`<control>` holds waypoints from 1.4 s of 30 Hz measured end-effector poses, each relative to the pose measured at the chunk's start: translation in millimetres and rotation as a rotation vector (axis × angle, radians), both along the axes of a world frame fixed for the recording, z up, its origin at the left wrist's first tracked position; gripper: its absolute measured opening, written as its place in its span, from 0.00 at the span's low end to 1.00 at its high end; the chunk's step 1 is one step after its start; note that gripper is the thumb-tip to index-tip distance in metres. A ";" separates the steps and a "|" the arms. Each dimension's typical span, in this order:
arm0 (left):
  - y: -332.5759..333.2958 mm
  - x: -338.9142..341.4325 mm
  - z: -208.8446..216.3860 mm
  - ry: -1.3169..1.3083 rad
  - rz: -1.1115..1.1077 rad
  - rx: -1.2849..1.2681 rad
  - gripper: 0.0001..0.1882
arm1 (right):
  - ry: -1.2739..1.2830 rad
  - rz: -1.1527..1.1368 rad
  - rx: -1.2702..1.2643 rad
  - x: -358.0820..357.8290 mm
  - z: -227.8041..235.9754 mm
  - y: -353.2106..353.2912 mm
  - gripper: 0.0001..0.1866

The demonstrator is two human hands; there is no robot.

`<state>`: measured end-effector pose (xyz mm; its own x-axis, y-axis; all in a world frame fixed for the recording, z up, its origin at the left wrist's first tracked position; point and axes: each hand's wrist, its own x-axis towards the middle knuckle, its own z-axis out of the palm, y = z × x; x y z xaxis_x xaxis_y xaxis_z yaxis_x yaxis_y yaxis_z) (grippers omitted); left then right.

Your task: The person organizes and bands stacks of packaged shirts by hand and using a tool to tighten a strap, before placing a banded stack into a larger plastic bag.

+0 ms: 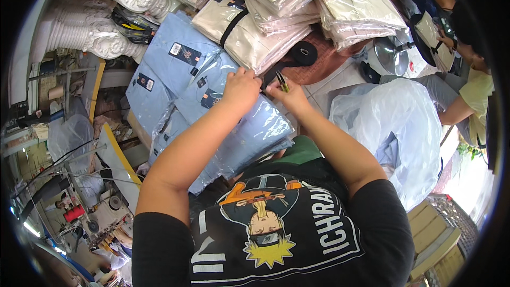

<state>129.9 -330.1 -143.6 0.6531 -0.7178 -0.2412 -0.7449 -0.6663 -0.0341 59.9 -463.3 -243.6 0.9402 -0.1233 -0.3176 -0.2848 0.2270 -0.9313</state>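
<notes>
Packaged light blue shirts point(183, 82), in clear plastic with dark tags, lie in a pile in front of me. My left hand point(243, 89) rests over the pile's right part, its fingers closed at a black strap point(271, 77). My right hand point(288, 97) is close beside it, closed around small yellow-and-black thread snips point(282, 81) whose blades point up and away. The right fingertips also meet the strap; whether they grip it I cannot tell. A roll of black strap point(304, 53) lies just beyond my hands.
Bundles of packaged beige shirts point(234, 24) tied with black straps are stacked at the far side. A large translucent plastic bag point(393, 127) stands on the right. White ornate columns point(106, 40) lie far left, above a sewing machine point(103, 215). Another person point(470, 85) handles a beige bundle far right.
</notes>
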 end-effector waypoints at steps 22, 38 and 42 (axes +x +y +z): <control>26.9 -14.0 -24.8 0.161 0.404 -0.309 0.12 | 0.039 0.149 -0.152 -5.6 25.9 7.0 0.14; 26.7 -21.2 -16.0 0.058 0.380 -0.398 0.08 | 0.124 0.165 -0.143 -4.8 38.8 5.1 0.08; 29.1 -27.1 9.9 -0.036 0.252 -0.440 0.06 | 0.161 0.122 -0.114 -6.9 4.8 6.0 0.09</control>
